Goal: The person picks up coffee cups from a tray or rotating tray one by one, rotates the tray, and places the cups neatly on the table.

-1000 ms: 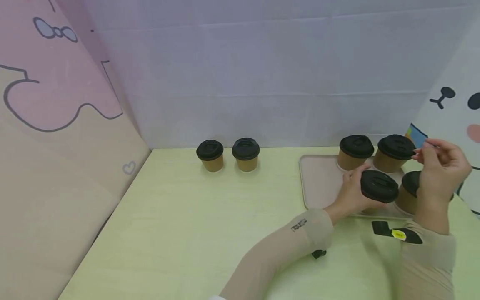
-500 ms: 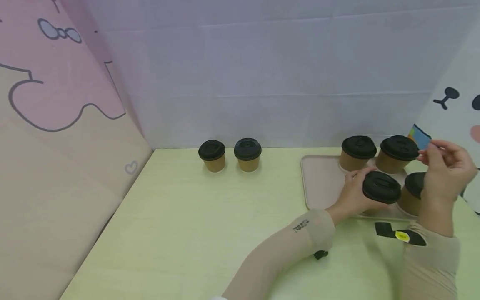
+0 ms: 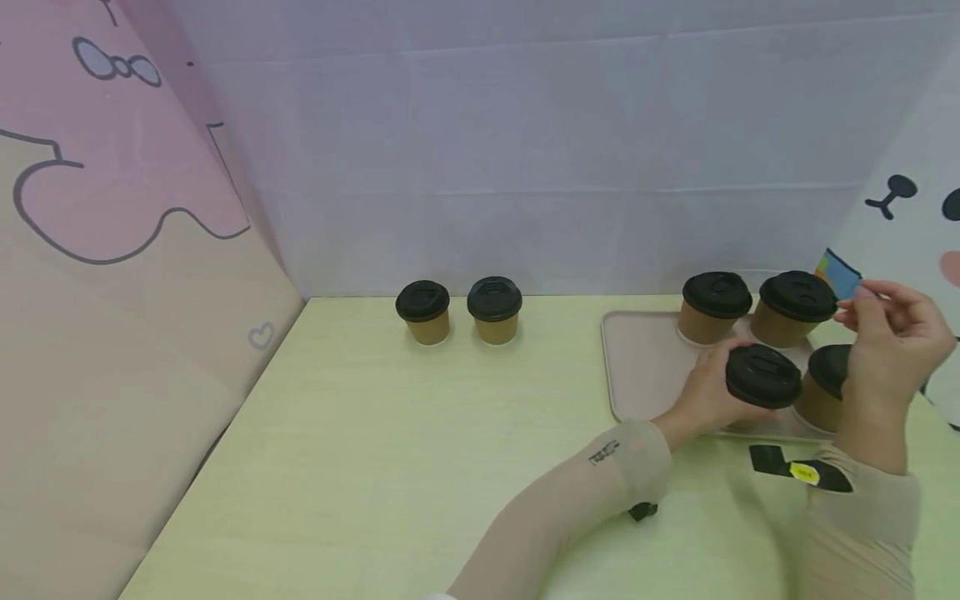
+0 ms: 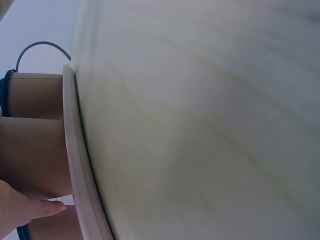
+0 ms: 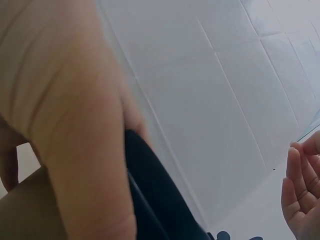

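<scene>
My left hand (image 3: 712, 387) grips a brown paper coffee cup by its side; its black lid (image 3: 763, 377) tilts toward me over the front of the pale tray (image 3: 637, 367). In the left wrist view a fingertip (image 4: 47, 207) lies against brown cups near the tray rim. My right hand (image 3: 896, 342) is raised at the tray's right, thumb and fingertips drawn together near the lid of the back right cup (image 3: 797, 296). A blue patch (image 3: 840, 275) shows beside those fingertips; I cannot tell whether they pinch it or it is printed on the wall behind.
Two more lidded cups stand on the tray, one at the back (image 3: 716, 304) and one at the front right (image 3: 819, 387), partly behind my right hand. Two lidded cups (image 3: 424, 312) (image 3: 495, 310) stand on the yellow table (image 3: 390, 450) near the back wall.
The head view has shifted slightly, so the scene sits a little further right. My left hand keeps its grip on the cup, and my right hand stays raised with little movement.
</scene>
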{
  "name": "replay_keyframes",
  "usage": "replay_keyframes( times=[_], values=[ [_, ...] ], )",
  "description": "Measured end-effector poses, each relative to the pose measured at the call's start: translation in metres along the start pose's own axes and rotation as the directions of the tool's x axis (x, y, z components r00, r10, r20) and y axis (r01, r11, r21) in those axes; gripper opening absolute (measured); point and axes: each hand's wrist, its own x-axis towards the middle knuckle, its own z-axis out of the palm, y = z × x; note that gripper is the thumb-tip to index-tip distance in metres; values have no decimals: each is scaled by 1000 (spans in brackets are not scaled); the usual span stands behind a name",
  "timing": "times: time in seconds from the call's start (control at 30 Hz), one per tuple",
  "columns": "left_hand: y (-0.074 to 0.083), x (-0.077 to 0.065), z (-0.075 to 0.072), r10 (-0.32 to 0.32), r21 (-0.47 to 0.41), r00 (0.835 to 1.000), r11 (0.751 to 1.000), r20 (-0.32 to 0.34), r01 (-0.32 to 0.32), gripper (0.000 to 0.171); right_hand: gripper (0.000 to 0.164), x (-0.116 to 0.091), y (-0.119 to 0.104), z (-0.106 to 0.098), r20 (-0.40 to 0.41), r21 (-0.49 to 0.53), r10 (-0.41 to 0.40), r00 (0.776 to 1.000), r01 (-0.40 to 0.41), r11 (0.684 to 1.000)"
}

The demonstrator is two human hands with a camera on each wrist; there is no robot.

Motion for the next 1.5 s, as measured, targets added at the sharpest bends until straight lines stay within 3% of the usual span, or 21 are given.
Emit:
replay_keyframes(
  times=[0.37,0.63,1.5],
  values=[
    [-5,-1,4,47,-63,999,997,-20,-48,87,7,0,0,-1,1,23,8,1000,-8,1000],
    [-5,-1,6,13,-101,999,995,-43,-17,87,9,1,0,-1,5,0,-15,1000,15,1000],
    [-3,9,1,48,-91,997,994,-62,-53,89,10,2,2,-2,-1,5,0,1000,0,1000]
  ],
)
